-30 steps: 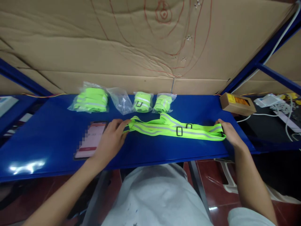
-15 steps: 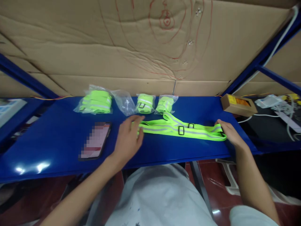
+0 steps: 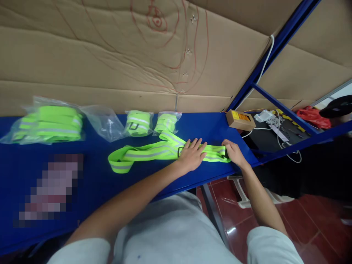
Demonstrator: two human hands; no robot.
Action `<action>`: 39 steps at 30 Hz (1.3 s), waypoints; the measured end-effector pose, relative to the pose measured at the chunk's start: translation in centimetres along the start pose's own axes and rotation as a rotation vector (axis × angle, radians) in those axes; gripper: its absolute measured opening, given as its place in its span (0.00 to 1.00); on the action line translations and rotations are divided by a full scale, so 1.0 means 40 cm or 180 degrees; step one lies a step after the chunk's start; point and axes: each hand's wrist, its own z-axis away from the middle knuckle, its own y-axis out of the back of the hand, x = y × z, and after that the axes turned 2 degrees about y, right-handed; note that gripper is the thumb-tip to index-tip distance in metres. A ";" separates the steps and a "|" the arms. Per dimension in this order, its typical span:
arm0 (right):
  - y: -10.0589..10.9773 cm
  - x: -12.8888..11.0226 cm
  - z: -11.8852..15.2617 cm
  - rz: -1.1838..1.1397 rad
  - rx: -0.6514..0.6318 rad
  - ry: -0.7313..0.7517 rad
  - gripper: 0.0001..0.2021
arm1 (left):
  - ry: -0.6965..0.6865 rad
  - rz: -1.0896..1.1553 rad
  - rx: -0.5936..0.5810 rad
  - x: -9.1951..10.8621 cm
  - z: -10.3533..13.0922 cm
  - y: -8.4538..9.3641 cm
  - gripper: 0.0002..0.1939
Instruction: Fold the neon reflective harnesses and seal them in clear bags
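Note:
A neon-yellow reflective strap (image 3: 154, 152) with grey stripes and black buckles lies stretched along the blue table (image 3: 154, 179). My left hand (image 3: 191, 154) rests flat on the middle of it, fingers spread, partly covering a buckle. At the strap's right end, my right hand (image 3: 232, 151) is closed around the looped end, next to a black fastening. The strap's left end forms a loose, upright loop. Behind it stand two small clear bags holding rolled straps, a left one (image 3: 138, 123) and a right one (image 3: 166, 123).
A larger bag of folded neon straps (image 3: 56, 124) and an empty clear bag (image 3: 104, 123) lie at the back left. A pixelated phone (image 3: 52, 189) is at front left. A small cardboard box (image 3: 239, 120) sits at the right, near a white cable (image 3: 280, 135) and a blue frame post (image 3: 264, 55).
My left hand has moved right from the strap's left end to its middle and now lies flat. The left end has sprung into a loop. The view has turned to the right.

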 end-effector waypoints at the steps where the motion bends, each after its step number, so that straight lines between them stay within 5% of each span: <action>1: -0.007 0.006 0.000 -0.0007 0.0122 -0.0116 0.25 | -0.0002 0.0001 -0.0018 -0.011 0.007 0.002 0.30; 4: -0.021 0.016 -0.003 -0.0078 0.0253 -0.0323 0.28 | 0.0024 -0.0017 -0.0063 -0.021 0.020 0.017 0.30; 9: -0.001 0.005 0.006 -0.0327 -0.0318 -0.0114 0.29 | -0.0032 -0.0079 0.0078 0.030 0.006 0.039 0.31; 16: 0.023 0.007 0.017 -0.0337 -0.0437 -0.0048 0.27 | -0.0281 0.0284 -0.0029 0.088 -0.042 -0.008 0.32; 26: -0.019 0.027 -0.009 0.0506 0.0253 -0.0691 0.32 | -0.0002 0.0349 -0.0106 0.084 -0.044 -0.027 0.32; 39: -0.042 -0.063 -0.017 0.1903 0.1132 -0.0841 0.24 | 0.0299 0.0230 -0.0040 0.097 -0.040 -0.027 0.32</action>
